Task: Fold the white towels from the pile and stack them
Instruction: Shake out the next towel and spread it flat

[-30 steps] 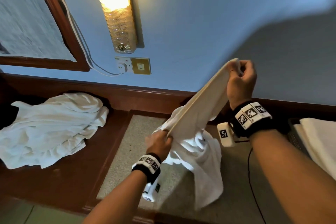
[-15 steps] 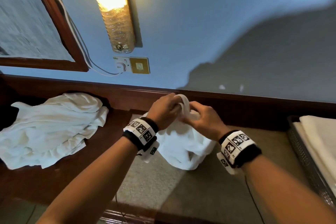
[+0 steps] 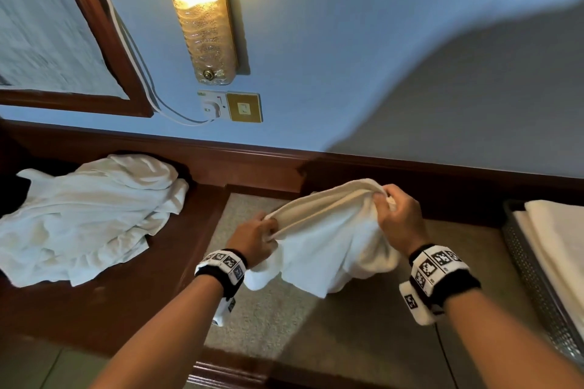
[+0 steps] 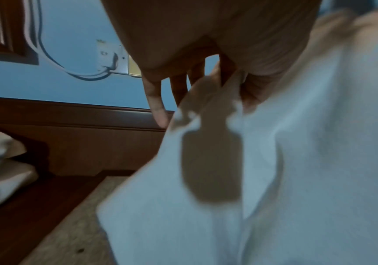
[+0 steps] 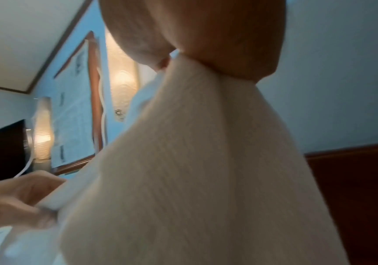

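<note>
left hand (image 3: 252, 240) and right hand (image 3: 398, 218) pinch the towel (image 3: 325, 240).

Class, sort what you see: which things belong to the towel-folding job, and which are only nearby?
Job:
held white cloth towel
left hand
right hand
crumpled white towel pile
folded white towels in mesh tray

Nearby:
lit glass wall lamp
brass wall switch

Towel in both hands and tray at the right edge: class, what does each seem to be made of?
Towel: soft white cloth, probably cotton terry; it drapes, and fine ribbing shows at the right wrist. Tray: seemingly perforated grey metal, matt; its wall shows tiny holes.
</note>
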Demonstrator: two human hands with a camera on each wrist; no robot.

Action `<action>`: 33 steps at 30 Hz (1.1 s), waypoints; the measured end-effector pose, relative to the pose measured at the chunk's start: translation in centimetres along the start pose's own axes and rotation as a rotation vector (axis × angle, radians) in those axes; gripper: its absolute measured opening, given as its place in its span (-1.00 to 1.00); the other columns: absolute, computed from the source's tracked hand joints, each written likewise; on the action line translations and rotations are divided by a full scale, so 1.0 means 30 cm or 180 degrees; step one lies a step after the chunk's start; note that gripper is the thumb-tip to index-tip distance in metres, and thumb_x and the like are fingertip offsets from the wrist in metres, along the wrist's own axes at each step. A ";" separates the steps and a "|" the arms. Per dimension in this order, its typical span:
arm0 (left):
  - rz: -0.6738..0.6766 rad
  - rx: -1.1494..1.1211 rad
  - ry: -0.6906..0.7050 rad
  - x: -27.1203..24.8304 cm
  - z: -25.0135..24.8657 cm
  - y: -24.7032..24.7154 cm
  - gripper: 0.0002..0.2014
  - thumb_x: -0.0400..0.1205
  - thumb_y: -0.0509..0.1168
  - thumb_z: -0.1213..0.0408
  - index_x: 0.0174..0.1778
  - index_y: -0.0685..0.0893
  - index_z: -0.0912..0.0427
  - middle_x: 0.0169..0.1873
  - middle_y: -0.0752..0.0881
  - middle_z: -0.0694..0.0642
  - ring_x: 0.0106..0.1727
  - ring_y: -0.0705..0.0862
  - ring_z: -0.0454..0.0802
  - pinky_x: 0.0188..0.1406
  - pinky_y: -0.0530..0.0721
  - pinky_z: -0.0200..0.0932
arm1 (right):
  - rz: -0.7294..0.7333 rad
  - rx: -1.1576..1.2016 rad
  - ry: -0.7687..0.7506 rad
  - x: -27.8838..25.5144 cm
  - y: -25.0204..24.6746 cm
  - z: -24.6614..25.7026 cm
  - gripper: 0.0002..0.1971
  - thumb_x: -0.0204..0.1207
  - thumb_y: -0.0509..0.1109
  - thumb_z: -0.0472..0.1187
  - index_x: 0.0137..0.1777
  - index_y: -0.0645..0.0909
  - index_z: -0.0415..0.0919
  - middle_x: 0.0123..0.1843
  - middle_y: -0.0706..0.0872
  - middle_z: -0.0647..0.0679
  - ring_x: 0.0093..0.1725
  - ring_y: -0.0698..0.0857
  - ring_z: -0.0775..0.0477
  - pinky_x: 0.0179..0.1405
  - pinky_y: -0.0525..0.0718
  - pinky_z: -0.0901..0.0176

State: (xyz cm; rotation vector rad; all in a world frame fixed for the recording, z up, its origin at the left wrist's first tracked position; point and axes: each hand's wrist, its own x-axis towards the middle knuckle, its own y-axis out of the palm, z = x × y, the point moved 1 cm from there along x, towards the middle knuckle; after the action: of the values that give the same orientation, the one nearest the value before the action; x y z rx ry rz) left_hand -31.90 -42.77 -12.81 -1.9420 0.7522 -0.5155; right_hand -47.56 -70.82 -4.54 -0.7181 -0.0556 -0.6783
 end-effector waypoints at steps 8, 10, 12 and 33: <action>0.0045 -0.0346 0.0844 0.070 -0.181 -0.086 -0.69 0.60 0.19 0.28 0.15 0.79 0.12 -0.06 0.61 0.04 -0.13 0.64 0.10 -0.16 0.63 0.03 | 0.0995 -0.1089 -0.0028 -0.032 0.071 -0.011 -0.12 0.39 0.51 0.34 0.66 0.23 0.17 0.52 0.33 0.06 0.15 0.65 -0.08 0.13 0.68 -0.08; 0.0144 -0.0306 0.1166 0.078 -0.260 -0.100 -0.63 0.61 0.16 0.31 0.24 0.79 0.10 -0.07 0.60 0.05 -0.16 0.62 0.07 -0.20 0.59 -0.01 | 0.1458 -0.0786 -0.0537 -0.058 0.115 0.053 0.08 0.25 0.59 0.40 0.71 0.10 0.28 0.65 0.25 0.16 0.22 0.56 0.10 0.19 0.66 0.00; 0.0144 -0.0350 0.1394 0.077 -0.304 -0.109 -0.64 0.59 0.16 0.35 0.16 0.81 0.13 -0.10 0.61 0.04 -0.20 0.60 0.04 -0.23 0.59 -0.01 | 0.1757 -0.0565 -0.0735 -0.063 0.157 0.076 -0.13 0.32 0.58 0.35 0.61 0.33 0.27 0.57 0.49 0.15 0.31 0.59 0.16 0.24 0.64 0.09; -0.0177 -0.2501 -0.0902 0.083 -0.027 0.031 -0.82 0.67 0.27 0.24 -0.27 0.63 0.04 -0.33 0.66 0.03 -0.30 0.61 0.00 -0.26 0.63 0.02 | 0.1353 -0.0179 -0.0091 -0.002 0.202 -0.016 -0.97 0.55 0.40 0.17 -0.05 0.62 0.38 -0.21 0.78 0.17 -0.18 0.75 0.16 -0.19 0.69 0.06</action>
State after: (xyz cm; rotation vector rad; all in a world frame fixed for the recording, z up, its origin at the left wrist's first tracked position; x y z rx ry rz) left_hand -30.88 -45.34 -13.17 -2.6885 0.7807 0.0602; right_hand -44.12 -67.75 -8.48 -0.7637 0.0888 -0.2636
